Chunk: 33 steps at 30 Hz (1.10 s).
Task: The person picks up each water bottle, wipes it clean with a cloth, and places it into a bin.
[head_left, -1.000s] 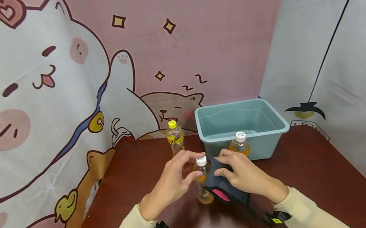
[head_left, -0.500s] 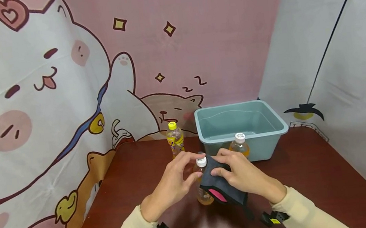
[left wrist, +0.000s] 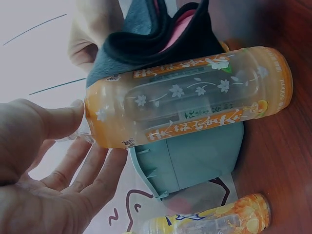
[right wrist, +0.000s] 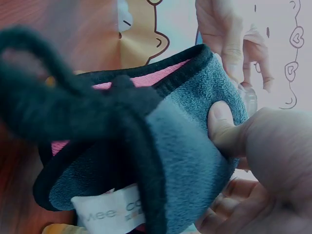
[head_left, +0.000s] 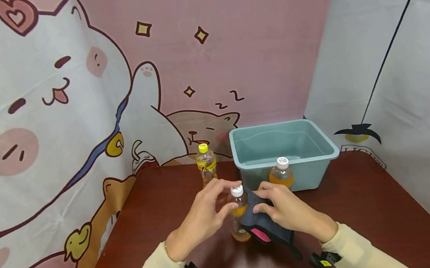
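Note:
A clear plastic drink bottle (head_left: 240, 230) with a white cap and orange print stands upright on the table. My left hand (head_left: 204, 212) holds it at the top, thumb and fingers around the cap and neck. My right hand (head_left: 293, 207) pinches a dark blue-grey cleaning cloth (head_left: 254, 218) against the bottle's right side. In the right wrist view the cloth (right wrist: 190, 151) shows black trim, a pink inner face, a hanging loop and a white tag (right wrist: 109, 212). Folds of cloth cover part of the bottle's side in the left wrist view.
Behind my right hand stands another white-capped bottle (head_left: 281, 178), in front of a light blue plastic tub (head_left: 311, 174). A yellow-capped bottle (head_left: 206, 166) stands farther back, left of the tub. Cartoon-printed curtain (head_left: 267, 35) lines the back of the reddish-brown table (head_left: 159, 206).
The cloth in my right hand shifts left across the bottle, then back to the right and slightly down. My left hand stays on the bottle's top, and the bottle stays in place.

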Each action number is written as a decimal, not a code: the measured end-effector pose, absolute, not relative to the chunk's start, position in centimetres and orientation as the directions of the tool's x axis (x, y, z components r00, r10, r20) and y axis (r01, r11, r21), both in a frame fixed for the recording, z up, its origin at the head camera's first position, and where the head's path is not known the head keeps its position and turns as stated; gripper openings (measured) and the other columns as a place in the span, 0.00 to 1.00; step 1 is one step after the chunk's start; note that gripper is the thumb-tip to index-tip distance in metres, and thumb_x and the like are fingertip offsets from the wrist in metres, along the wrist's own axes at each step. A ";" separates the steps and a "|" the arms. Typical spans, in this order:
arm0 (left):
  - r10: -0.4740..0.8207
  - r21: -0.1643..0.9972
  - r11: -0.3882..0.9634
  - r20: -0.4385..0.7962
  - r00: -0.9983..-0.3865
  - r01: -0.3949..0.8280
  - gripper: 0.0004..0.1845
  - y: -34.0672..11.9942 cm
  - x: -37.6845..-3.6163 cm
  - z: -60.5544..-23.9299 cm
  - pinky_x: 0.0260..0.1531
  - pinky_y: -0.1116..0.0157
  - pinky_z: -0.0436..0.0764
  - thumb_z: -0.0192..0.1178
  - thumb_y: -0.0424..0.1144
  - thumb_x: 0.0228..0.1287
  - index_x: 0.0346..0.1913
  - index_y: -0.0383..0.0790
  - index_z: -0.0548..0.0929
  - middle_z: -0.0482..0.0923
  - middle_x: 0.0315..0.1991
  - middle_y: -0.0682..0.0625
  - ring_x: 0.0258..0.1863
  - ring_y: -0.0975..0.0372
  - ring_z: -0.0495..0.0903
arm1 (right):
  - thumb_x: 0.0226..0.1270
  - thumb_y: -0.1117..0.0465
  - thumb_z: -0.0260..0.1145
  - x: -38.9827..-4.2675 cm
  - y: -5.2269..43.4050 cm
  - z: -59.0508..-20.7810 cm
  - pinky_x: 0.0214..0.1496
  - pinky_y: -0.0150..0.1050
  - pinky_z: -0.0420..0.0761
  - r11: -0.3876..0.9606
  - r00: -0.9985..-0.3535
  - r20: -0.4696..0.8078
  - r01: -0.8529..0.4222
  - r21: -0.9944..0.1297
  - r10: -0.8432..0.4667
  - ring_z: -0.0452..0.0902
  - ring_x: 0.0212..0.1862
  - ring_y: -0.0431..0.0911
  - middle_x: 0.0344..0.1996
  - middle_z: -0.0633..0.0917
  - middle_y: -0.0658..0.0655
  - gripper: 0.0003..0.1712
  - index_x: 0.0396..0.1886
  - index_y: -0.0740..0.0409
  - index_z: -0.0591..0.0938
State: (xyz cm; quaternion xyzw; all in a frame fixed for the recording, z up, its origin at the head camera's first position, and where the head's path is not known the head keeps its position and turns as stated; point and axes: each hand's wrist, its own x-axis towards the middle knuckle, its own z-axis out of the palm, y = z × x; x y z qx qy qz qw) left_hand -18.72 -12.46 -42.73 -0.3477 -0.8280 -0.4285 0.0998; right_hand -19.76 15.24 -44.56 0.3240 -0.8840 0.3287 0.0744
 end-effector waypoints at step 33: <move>0.491 0.646 0.396 0.452 -0.745 0.653 0.29 -12.5 -18.7 -42.8 0.66 0.59 0.93 0.77 0.30 0.76 0.75 0.48 0.84 0.85 0.62 0.49 0.65 0.58 0.89 | 0.73 0.57 0.86 -20.8 14.5 -50.2 0.38 0.31 0.79 0.621 -0.733 0.174 -0.659 -0.425 -0.658 0.75 0.36 0.31 0.34 0.85 0.48 0.12 0.47 0.61 0.96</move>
